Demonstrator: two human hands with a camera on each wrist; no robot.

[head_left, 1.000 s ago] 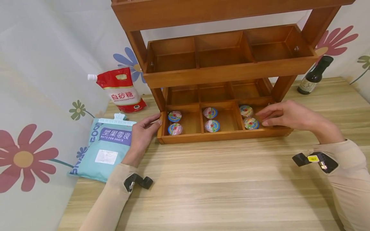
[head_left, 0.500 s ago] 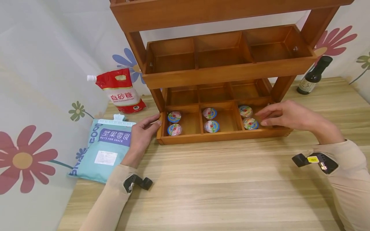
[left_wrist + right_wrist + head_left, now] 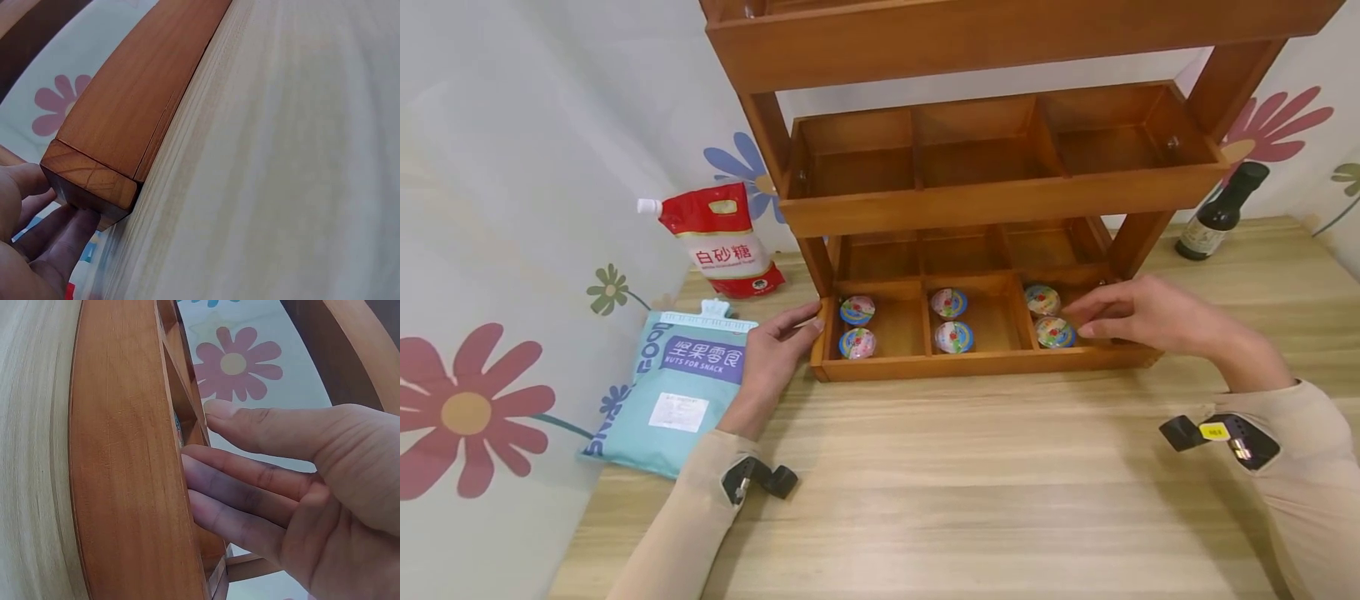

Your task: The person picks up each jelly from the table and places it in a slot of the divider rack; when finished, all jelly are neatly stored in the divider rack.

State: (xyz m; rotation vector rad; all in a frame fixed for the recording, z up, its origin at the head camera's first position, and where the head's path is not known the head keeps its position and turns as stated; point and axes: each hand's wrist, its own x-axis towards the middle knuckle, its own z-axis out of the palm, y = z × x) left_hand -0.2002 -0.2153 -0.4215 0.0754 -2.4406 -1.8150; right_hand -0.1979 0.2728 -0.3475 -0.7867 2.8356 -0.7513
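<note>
In the head view, my left hand point(image 3: 769, 354) rests at the left end of a brown wooden shelf point(image 3: 1000, 367). Its fingers touch the outside of the bottom tray's end, as the left wrist view also shows. At the other end, my right hand point(image 3: 1142, 321) reaches over the tray's front edge into the right compartment, fingers loosely bent with nothing between them. Beside its fingertips lie two small round jelly cups point(image 3: 1055, 332) with printed lids. Pairs of similar cups sit in the middle compartment point(image 3: 953, 337) and the left compartment point(image 3: 857, 343).
A red and white sugar bag point(image 3: 724, 250) stands left of the shelf. In front of it lies a teal nut snack bag point(image 3: 681, 396) with a clip point(image 3: 716, 308). A dark bottle point(image 3: 1221, 212) is at the back right. Upper divided tiers point(image 3: 1000, 196) overhang the bottom tray.
The head view has tilted slightly, so the shelf sits a little lower in it. Both hands stay at the same ends of the tray, and the cups have not moved.
</note>
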